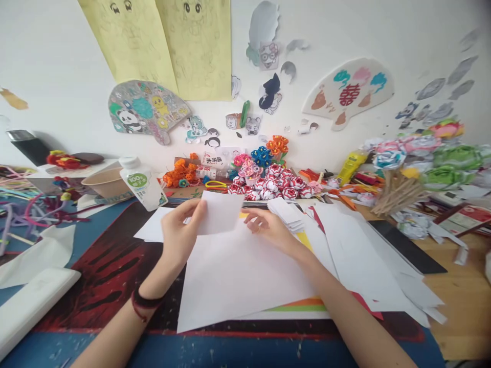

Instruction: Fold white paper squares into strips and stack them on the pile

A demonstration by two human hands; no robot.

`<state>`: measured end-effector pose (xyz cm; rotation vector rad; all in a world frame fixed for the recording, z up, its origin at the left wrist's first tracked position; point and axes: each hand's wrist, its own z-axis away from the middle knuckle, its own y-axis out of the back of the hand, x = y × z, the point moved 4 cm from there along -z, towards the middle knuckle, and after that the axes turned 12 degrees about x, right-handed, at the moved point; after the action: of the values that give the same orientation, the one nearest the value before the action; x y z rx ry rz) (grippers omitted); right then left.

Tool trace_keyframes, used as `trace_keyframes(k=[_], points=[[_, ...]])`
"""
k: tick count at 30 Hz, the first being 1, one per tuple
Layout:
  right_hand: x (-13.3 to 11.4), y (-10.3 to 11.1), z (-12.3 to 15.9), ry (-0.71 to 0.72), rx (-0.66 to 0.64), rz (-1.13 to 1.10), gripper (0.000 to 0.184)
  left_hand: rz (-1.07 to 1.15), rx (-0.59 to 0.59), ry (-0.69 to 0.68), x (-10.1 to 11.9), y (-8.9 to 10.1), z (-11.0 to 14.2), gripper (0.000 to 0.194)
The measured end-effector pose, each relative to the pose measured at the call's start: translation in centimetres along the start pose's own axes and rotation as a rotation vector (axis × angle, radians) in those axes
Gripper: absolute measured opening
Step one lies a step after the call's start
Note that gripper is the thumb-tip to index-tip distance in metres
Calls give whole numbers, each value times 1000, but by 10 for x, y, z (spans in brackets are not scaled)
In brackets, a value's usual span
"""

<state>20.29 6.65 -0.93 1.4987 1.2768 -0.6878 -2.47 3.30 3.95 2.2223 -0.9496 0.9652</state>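
Observation:
My left hand (182, 227) pinches a small white piece of paper (220, 212) by its left side, thumb in front. The piece is held up above a large white sheet (245, 281). Close to its right edge is my right hand (268, 227), its fingers loosely bent and apart, with nothing visible between them. Under the large sheet, strips of orange and green paper (291, 307) show at the lower right. Beyond my right hand lies a small stack of folded white paper (287, 212).
White sheets (368, 255) spread to the right beside a black flat panel (408, 248). A white bottle (141, 184) stands behind my left hand. Red-and-white flowers (272, 184) line the back. A white box-like object (34, 301) sits at left, near pipe cleaners (34, 204).

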Motion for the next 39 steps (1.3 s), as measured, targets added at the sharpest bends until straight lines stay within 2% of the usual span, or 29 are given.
trace_keyframes(k=[2,4,8,11,13,16,19,22,25,28,33,36,39], points=[[-2,-12,5,-53,-97,-97,46,198,-98,236,-7,-10,7,29],[0,-13,7,-110,-79,-133,42,312,-155,372,-12,-17,13,29],[5,-4,7,-175,38,-169,37,500,-263,543,-14,-25,19,35],[4,-3,9,-205,56,-225,37,602,-380,618,-12,-29,24,33],[1,-5,10,-211,45,-229,36,601,-443,608,-10,-31,28,34],[-6,-9,14,-195,27,-209,36,507,-534,522,-4,-34,33,36],[-10,-12,16,-164,12,-215,35,392,-577,468,2,-37,39,35],[-11,-16,17,-154,-27,-244,34,355,-547,472,4,-39,42,32],[-14,-16,18,-119,-41,-282,38,285,-495,412,2,-38,42,30],[-19,-14,19,-77,-7,-299,45,201,-454,343,0,-36,41,30],[-19,-10,19,-95,107,-286,31,154,-440,296,-1,-37,44,28],[-18,-7,20,-98,150,-248,32,136,-444,285,-1,-37,46,27],[-18,-7,20,-89,139,-249,32,130,-447,276,-1,-37,47,26]])
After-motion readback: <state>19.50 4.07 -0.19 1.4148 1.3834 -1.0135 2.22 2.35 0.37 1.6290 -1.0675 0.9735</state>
